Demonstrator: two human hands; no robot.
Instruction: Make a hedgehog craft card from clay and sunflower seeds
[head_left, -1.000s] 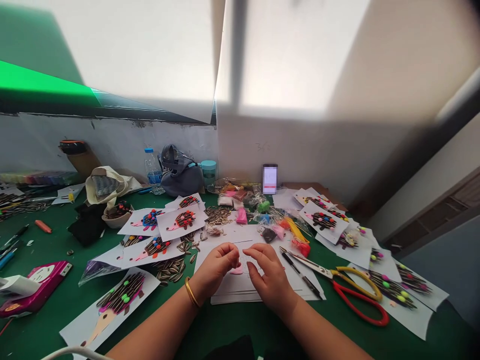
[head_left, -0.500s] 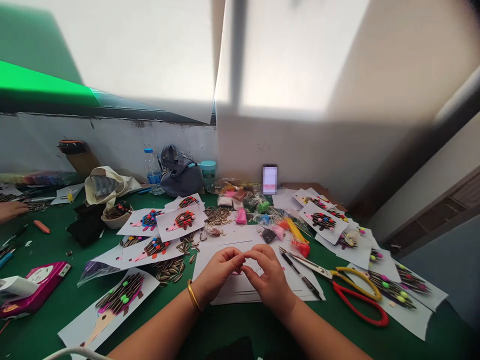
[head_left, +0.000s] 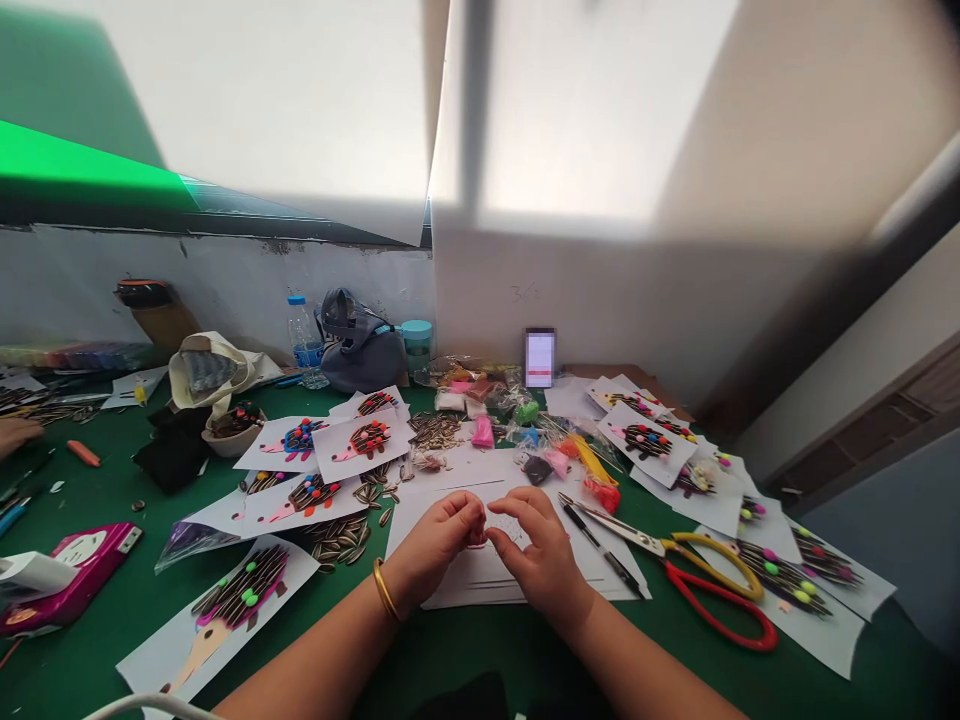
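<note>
Over the white paper sheets (head_left: 450, 485) in front of me, my left hand (head_left: 450, 530) is closed, thumb pressed against the curled fingers. What it pinches, if anything, is too small to make out. A bit of pink shows on the paper just below those fingertips. My right hand (head_left: 531, 545) faces it, thumb and forefinger apart with nothing visible between them. A small gap separates the two hands. To the right of them a black pen (head_left: 600, 548) lies across the paper, beside scissors (head_left: 712, 585) with one yellow and one red handle loop.
Hedgehog pictures made with seeds (head_left: 367, 440) lie left, and more seed pictures (head_left: 649, 445) right. Striped sunflower seeds (head_left: 341, 542) are heaped near the left stack. Bagged coloured clay (head_left: 600, 475), a phone (head_left: 540, 358) and a bottle (head_left: 304, 340) stand behind. Another person's hand (head_left: 19, 435) shows far left.
My right thumb and forefinger have spread and moved slightly away from my left fingertips. The other person's hand at far left has shifted further out of view.
</note>
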